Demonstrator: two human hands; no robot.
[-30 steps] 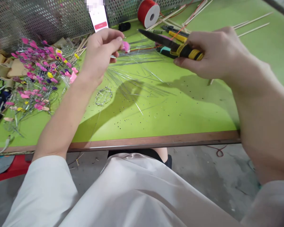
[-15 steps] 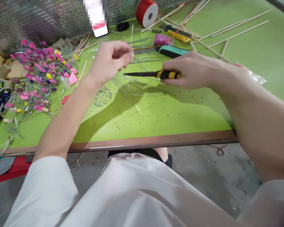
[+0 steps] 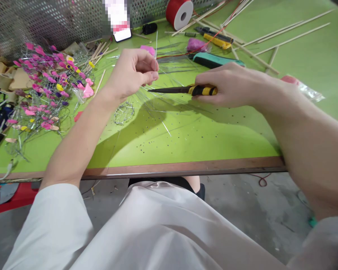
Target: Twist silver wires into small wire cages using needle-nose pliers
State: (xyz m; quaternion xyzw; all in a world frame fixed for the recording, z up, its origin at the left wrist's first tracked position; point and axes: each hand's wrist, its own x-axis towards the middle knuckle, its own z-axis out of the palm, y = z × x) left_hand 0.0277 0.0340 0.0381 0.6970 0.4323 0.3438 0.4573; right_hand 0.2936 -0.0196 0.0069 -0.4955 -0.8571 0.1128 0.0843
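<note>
Between the thumb and fingers of my left hand (image 3: 138, 71) a thin, pale wire (image 3: 157, 45) stands nearly upright. My right hand (image 3: 222, 84) is wrapped round long-nosed pliers (image 3: 183, 90) with yellow and black handles. Their dark tip points left, just below my left fingertips and apart from them. Loose thin wires (image 3: 165, 127) lie spread on the green table (image 3: 202, 146) under both hands. A small coil of twisted wire (image 3: 124, 113) rests beside my left forearm.
Pink, purple and yellow pieces on wires (image 3: 50, 86) are heaped at the left. Behind my hands lie a green-handled tool (image 3: 216, 60), yellow-handled pliers (image 3: 218, 40), a red spool (image 3: 174, 13), a phone (image 3: 122, 34) and wooden sticks (image 3: 293, 37).
The left fingers have shifted slightly on the upright wire, and more of a pink piece shows behind them. The table's objects appear slightly shifted as the view moves. Both hands keep their holds.
</note>
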